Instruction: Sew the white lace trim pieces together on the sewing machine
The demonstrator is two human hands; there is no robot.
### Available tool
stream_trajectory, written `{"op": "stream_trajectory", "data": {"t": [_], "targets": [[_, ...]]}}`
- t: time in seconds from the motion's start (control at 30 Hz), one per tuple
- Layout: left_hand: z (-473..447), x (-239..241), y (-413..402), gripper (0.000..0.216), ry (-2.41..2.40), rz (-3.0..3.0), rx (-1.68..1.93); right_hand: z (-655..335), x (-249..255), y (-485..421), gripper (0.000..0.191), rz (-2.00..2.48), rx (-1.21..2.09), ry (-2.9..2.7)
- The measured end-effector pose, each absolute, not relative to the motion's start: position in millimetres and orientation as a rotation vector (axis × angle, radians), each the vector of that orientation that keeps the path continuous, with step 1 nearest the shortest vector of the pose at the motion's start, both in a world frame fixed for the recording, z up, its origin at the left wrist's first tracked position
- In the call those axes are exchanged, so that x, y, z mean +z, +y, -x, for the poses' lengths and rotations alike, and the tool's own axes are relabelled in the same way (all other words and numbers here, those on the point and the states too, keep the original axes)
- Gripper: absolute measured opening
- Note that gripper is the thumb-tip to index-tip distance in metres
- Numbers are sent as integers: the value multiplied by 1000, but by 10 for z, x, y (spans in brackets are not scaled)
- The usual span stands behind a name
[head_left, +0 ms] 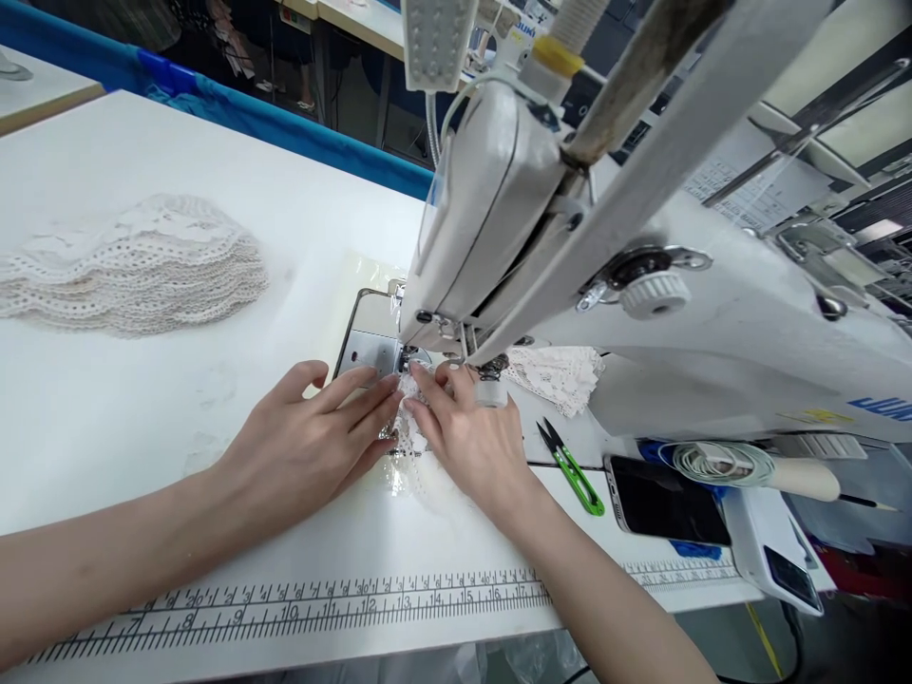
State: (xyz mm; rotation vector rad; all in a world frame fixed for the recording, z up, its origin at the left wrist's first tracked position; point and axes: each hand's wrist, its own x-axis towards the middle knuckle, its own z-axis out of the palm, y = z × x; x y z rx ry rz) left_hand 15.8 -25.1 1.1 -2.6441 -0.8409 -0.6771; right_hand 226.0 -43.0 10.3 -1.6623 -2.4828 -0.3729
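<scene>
A narrow strip of white lace fabric (409, 432) lies at the needle area of a white sewing machine (484, 199). My left hand (310, 437) rests to the left of the strip, fingers stretched out and their tips at its edge. From the other side, my right hand (474, 432) has thumb and forefinger on the lace close to the presser foot (406, 359), its other fingers curled. The machine head partly covers those fingertips. More white eyelet lace (560, 375) spreads under the machine arm, to the right of my right hand.
A stack of white eyelet lace pieces (142, 271) lies at the left. Green thread snips (570, 465), a black-screened phone (666, 499) and a coil of pale elastic (716, 464) are at the right. A printed ruler (320, 613) runs along the table's front edge.
</scene>
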Motion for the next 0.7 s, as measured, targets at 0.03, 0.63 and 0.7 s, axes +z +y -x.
{"op": "stream_trajectory", "data": {"t": [0.03,0.63,0.7], "targets": [[-159,13,-254,30,-848,2647,-676,-2264,102,-427,45,1667,-376,-2486],[-162,-26,-187,37,-854,2633,-683,-2316,60,-378,40,1655,-522,-2443],[-165,-21,-179,40,-856,2616,-673,-2326,43,-353,40,1678,-511,-2436]]}}
